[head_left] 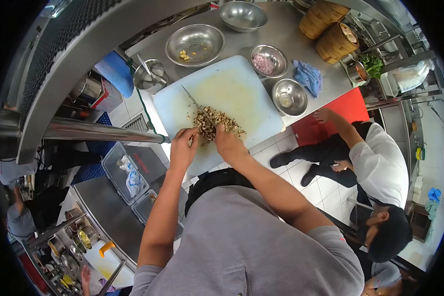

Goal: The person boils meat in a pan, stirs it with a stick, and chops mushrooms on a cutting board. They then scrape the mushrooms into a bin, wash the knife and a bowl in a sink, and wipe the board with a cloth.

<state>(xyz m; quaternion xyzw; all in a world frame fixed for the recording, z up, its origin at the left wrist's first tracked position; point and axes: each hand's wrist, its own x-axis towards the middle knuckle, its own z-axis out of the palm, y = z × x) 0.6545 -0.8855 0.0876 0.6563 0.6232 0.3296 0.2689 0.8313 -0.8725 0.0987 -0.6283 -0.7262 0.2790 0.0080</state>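
Observation:
My right hand (pixel 230 148) is wrapped around the handle of a kitchen knife (pixel 193 98), whose blade points up and to the left. The blade lies across a pile of finely chopped brown and pale pieces (pixel 222 121), which look like mushroom. At the pile's lower left edge is my left hand (pixel 183 148), its fingers bent and drawn together against the pieces; what they hold, if anything, is hidden. Beneath everything is a large white cutting board (pixel 252 89) with yellowish stains.
Behind the board stand a steel bowl with yellow scraps (pixel 195 44), another steel bowl (pixel 242 17), a bowl of pink minced food (pixel 268 61) and a small bowl (pixel 289 97). A blue cloth (pixel 308 77) and bamboo steamers (pixel 336 42) lie beyond. A co-worker (pixel 380 165) sits at right, beside a red board (pixel 330 116).

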